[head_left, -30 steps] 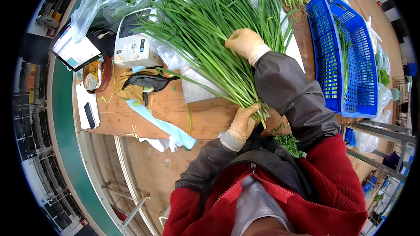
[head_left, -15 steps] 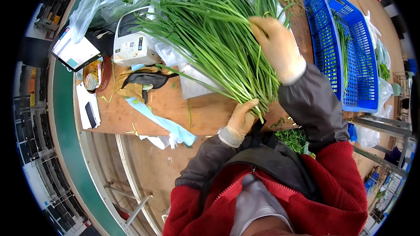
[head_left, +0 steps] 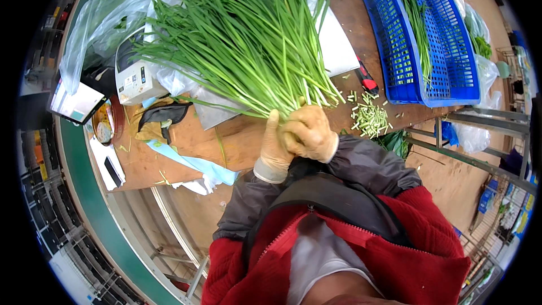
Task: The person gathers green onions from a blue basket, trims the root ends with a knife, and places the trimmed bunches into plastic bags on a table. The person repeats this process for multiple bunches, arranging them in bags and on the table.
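Green stalks [head_left: 243,39]: fanned out over the table [head_left: 243,135], left of the blue crate [head_left: 389,42].
Left hand [head_left: 275,148]: wrapped around their near ends.
Right hand [head_left: 309,133]: curled against the left; its grip cannot be told.

Garlic chives [head_left: 231,39] fan across the middle of the bench [head_left: 240,142], blocking a straight reach; the left grip [head_left: 275,147] and right grip [head_left: 310,130] crowd the near edge below them. To the left, bare wood offers a low path between a metal plate [head_left: 210,113] and a pale blue strip [head_left: 195,161]. Farther left, a white printer [head_left: 138,81] and a tablet [head_left: 76,101] obstruct. To the right, cut stems [head_left: 370,120] and a red-and-black cutter [head_left: 367,79] clutter the gap before a blue crate [head_left: 389,51]. Its slotted walls bar sideways passage; its top lies open from above.
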Action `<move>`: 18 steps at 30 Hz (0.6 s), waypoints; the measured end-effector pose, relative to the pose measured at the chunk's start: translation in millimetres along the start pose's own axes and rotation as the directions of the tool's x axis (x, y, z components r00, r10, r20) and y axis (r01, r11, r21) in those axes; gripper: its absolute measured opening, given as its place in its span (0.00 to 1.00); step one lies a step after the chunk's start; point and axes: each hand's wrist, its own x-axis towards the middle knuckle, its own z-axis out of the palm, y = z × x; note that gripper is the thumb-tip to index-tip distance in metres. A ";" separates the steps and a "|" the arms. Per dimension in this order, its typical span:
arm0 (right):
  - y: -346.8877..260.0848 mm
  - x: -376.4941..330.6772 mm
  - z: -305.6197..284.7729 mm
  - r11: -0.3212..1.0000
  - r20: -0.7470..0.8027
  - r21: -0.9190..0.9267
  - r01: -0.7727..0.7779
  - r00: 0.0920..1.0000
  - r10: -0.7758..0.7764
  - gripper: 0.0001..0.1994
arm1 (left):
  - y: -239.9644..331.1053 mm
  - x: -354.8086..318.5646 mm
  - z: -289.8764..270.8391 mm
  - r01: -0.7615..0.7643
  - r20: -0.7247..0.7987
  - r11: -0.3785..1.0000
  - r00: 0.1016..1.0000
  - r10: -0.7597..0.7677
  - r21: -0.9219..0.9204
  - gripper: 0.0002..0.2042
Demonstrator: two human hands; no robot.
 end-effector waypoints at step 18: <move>-9.2 18.3 -33.5 0.820 0.179 -0.171 -0.547 0.801 0.572 0.10 | -0.6 5.0 -6.7 -0.138 -0.107 0.984 0.983 0.149 0.110 0.19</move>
